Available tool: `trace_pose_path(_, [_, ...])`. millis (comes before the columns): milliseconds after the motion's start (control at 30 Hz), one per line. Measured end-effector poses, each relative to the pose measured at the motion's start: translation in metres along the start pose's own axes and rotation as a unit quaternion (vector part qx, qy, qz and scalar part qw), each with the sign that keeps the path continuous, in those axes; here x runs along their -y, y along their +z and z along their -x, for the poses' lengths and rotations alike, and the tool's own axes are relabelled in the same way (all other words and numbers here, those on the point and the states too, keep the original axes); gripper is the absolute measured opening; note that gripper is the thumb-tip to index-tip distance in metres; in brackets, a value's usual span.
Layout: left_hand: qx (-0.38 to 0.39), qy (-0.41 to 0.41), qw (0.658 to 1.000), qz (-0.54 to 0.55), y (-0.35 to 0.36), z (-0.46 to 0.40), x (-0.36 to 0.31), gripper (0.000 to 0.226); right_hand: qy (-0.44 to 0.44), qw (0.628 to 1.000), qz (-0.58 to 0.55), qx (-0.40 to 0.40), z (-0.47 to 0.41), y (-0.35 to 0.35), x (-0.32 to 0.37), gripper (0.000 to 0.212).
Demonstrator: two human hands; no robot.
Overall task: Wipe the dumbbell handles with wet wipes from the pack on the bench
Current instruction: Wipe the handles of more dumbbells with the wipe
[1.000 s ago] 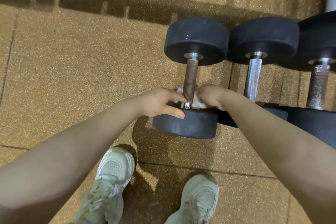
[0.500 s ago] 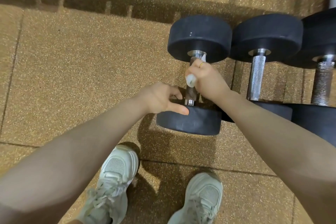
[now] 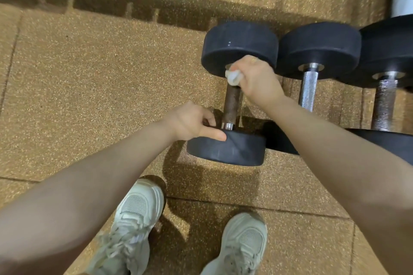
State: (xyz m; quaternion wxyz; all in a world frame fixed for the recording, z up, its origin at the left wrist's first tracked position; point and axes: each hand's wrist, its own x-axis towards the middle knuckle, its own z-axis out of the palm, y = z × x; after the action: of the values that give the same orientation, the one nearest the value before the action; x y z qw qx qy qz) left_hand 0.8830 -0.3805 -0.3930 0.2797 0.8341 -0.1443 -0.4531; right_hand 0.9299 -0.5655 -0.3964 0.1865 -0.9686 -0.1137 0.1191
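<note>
Clearly the job is mid-way on the first dumbbell (image 3: 232, 96): the right hand (image 3: 257, 80) is curled round its rusty handle (image 3: 231, 102) at the far end, with the white wet wipe (image 3: 233, 77) bunched under its fingers. The left hand (image 3: 192, 121), nearer the body, steadies the near weight head (image 3: 225, 149), thumb pressed on the rim and fingers curled over its top. Just right of the wiping hand, two more dumbbells (image 3: 309, 87) (image 3: 384, 100) lie on the floor, untouched, so I judge most handles remain. No wipe pack is in view.
</note>
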Motion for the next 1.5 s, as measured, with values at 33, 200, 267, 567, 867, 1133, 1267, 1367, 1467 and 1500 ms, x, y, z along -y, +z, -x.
trace_pose_path(33, [0.0, 0.0, 1.0, -0.005, 0.0, 0.0, 0.0, 0.079, -0.021, 0.999, 0.034, 0.026, 0.003, 0.009, -0.002, 0.03])
trace_pose_path(200, [-0.001, -0.003, 1.0, -0.001, 0.001, -0.001, 0.003, 0.081, -0.134, 0.987, 0.033, 0.085, 0.015, 0.022, -0.001, 0.02])
trace_pose_path(267, [-0.002, -0.004, 1.0, -0.002, 0.0, 0.0, 0.003, 0.073, -0.175, 0.978, 0.02, 0.114, 0.02, 0.019, 0.0, 0.023])
trace_pose_path(567, [-0.007, 0.007, 1.0, -0.006, 0.0, 0.003, -0.002, 0.06, 0.104, 0.975, -0.154, 0.125, 0.022, -0.003, -0.003, 0.019])
trace_pose_path(867, [0.014, 0.004, 0.999, -0.049, 0.0, 0.004, -0.003, 0.092, 0.48, 0.795, -0.347, -0.128, -0.002, 0.024, 0.012, 0.027])
trace_pose_path(1133, [0.036, 0.018, 0.998, -0.043, -0.004, 0.0, -0.001, 0.079, 0.415, 0.809, -0.389, 0.15, 0.044, 0.033, -0.002, 0.03])
trace_pose_path(1267, [0.047, 0.019, 0.997, -0.057, -0.004, -0.001, -0.004, 0.064, 0.344, 0.866, -0.202, 0.303, 0.037, 0.018, 0.004, 0.023])
trace_pose_path(1367, [0.053, 0.017, 0.997, -0.062, -0.006, -0.001, -0.005, 0.073, 0.262, 0.924, -0.076, 0.268, 0.022, -0.002, 0.012, 0.02])
trace_pose_path(1467, [0.039, 0.025, 0.997, -0.058, -0.005, -0.002, -0.001, 0.07, 0.12, 0.992, -0.033, 0.006, 0.009, -0.009, 0.015, 0.017])
trace_pose_path(1500, [0.032, 0.026, 0.998, -0.054, -0.004, -0.001, 0.0, 0.069, 0.04, 0.997, -0.014, -0.059, 0.006, -0.009, 0.017, 0.016])
